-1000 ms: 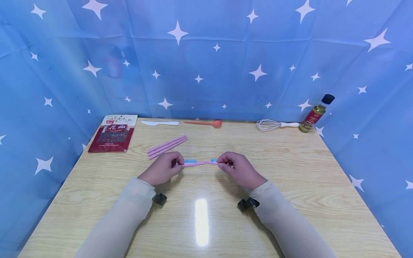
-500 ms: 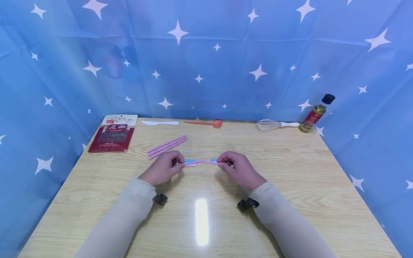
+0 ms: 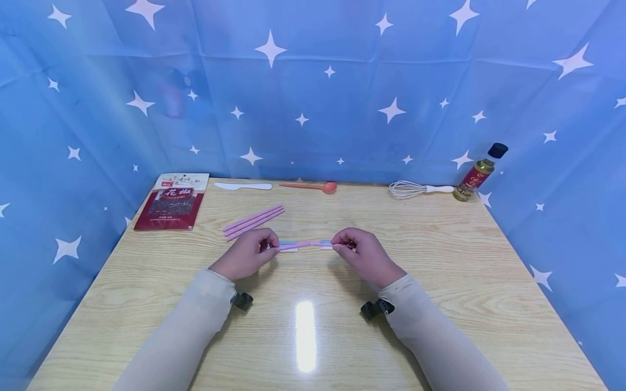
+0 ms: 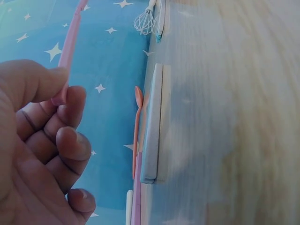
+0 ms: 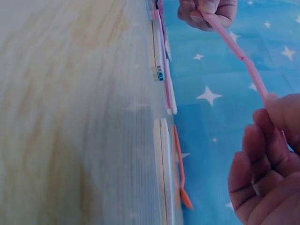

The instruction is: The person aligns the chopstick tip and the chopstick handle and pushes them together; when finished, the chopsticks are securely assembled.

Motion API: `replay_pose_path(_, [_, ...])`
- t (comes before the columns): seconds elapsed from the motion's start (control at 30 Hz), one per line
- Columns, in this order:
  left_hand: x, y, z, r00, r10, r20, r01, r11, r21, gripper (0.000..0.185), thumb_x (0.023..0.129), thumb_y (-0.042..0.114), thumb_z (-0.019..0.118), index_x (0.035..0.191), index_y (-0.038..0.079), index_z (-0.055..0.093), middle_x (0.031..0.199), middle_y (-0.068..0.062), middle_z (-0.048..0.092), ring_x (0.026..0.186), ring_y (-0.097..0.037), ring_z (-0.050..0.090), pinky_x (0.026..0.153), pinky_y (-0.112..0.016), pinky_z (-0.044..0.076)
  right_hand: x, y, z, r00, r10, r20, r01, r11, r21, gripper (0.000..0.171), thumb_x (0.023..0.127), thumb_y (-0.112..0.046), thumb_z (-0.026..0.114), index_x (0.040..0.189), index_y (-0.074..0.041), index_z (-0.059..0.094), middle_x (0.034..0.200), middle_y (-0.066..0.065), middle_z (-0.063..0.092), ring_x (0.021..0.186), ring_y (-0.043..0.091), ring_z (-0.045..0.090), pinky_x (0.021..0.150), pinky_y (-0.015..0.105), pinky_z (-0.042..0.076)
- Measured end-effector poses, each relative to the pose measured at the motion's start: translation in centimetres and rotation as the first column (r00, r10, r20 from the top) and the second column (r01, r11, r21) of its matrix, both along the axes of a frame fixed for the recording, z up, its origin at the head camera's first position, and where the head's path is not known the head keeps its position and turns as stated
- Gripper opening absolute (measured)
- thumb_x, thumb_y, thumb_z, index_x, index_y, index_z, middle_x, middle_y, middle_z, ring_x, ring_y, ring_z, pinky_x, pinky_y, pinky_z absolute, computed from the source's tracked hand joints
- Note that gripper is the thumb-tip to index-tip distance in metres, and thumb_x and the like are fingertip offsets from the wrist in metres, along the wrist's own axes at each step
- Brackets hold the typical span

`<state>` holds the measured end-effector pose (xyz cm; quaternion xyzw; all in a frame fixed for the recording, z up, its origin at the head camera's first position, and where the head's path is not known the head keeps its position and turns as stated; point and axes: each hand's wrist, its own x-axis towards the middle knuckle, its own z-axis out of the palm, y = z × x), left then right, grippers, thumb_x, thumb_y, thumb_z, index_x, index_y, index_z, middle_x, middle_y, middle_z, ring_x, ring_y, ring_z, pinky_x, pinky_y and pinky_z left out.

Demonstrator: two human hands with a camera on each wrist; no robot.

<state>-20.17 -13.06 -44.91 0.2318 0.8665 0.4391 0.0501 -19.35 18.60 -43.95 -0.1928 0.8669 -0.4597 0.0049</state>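
My left hand [image 3: 248, 253] pinches one end of a pink chopstick [image 3: 299, 245] between thumb and fingers. My right hand [image 3: 365, 256] grips the other end, which passes down along its fingers in the right wrist view. Two sections meet end to end in a slightly bent line at a joint [image 5: 243, 58]; whether they are locked together I cannot tell. The chopstick is held above the table. Beneath it lie two narrow blue-and-white case parts [image 4: 152, 126], partly hidden by the hands in the head view. Several matching pink sticks [image 3: 254, 222] lie side by side beyond my left hand.
Along the back edge of the wooden table [image 3: 440, 304] lie a white knife [image 3: 243, 186], an orange spoon [image 3: 329, 188] and a whisk [image 3: 411, 189]. A red spice packet [image 3: 171, 203] is at back left, an oil bottle [image 3: 474, 176] at back right. A starry blue curtain [image 3: 313, 87] surrounds the table.
The two pink sections crossed or overlapped at their inner ends before; now those ends meet nearly in line. My right hand has shifted slightly right, while the left stays almost still.
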Motion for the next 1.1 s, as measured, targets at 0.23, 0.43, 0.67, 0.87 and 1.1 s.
replay_pose_path(0.23, [0.10, -0.07, 0.14, 0.998, -0.051, 0.040, 0.050, 0.999, 0.014, 0.009, 0.102, 0.010, 0.068, 0.097, 0.017, 0.066, 0.089, 0.002, 0.059, 0.083, -0.020, 0.052, 0.072, -0.030, 0.044, -0.11, 0.27, -0.04, 1.000, 0.024, 0.020, -0.024, 1.000, 0.009, 0.005, 0.101, -0.006, 0.070, 0.102, -0.009, 0.073, 0.090, 0.001, 0.067, 0.078, 0.017, 0.056, 0.066, 0.026, 0.048])
replay_pose_path(0.43, [0.14, 0.07, 0.10, 0.998, -0.048, 0.039, 0.047, 0.999, 0.019, 0.008, 0.102, 0.009, 0.067, 0.097, 0.015, 0.066, 0.087, 0.001, 0.059, 0.079, -0.019, 0.051, 0.068, -0.028, 0.044, -0.09, 0.17, -0.05, 0.999, 0.038, 0.023, -0.038, 0.999, 0.013, 0.003, 0.101, -0.007, 0.070, 0.102, -0.007, 0.073, 0.088, 0.000, 0.066, 0.078, 0.016, 0.056, 0.066, 0.025, 0.048])
replay_pose_path(0.67, [0.31, 0.36, 0.31, 0.999, -0.028, 0.027, 0.028, 1.000, 0.001, 0.008, 0.103, 0.010, 0.066, 0.098, 0.016, 0.066, 0.085, 0.001, 0.058, 0.077, -0.019, 0.051, 0.066, -0.027, 0.044, 0.08, -0.17, 0.14, 1.000, 0.024, 0.013, -0.024, 0.999, 0.036, 0.003, 0.101, -0.006, 0.070, 0.101, -0.008, 0.073, 0.086, 0.000, 0.066, 0.075, 0.017, 0.054, 0.065, 0.026, 0.046])
replay_pose_path(0.87, [0.16, 0.32, 0.10, 1.000, 0.008, -0.007, -0.008, 1.000, -0.005, 0.005, 0.105, 0.016, 0.066, 0.100, 0.016, 0.066, 0.086, 0.002, 0.059, 0.079, -0.018, 0.052, 0.068, -0.028, 0.044, -0.15, -0.07, -0.24, 1.000, -0.023, 0.022, 0.023, 1.000, 0.010, 0.004, 0.102, -0.011, 0.071, 0.102, -0.007, 0.073, 0.085, 0.001, 0.063, 0.071, 0.015, 0.052, 0.063, 0.026, 0.045])
replay_pose_path(1.1, [0.14, 0.37, 0.08, 0.997, 0.049, -0.053, -0.049, 0.999, -0.009, 0.005, 0.103, 0.014, 0.068, 0.099, 0.015, 0.068, 0.089, 0.003, 0.062, 0.082, -0.017, 0.055, 0.072, -0.029, 0.046, -0.27, 0.19, -0.33, 0.993, -0.093, 0.068, 0.092, 0.996, 0.017, 0.004, 0.102, -0.011, 0.069, 0.103, -0.009, 0.072, 0.089, 0.003, 0.066, 0.074, 0.018, 0.054, 0.063, 0.026, 0.046])
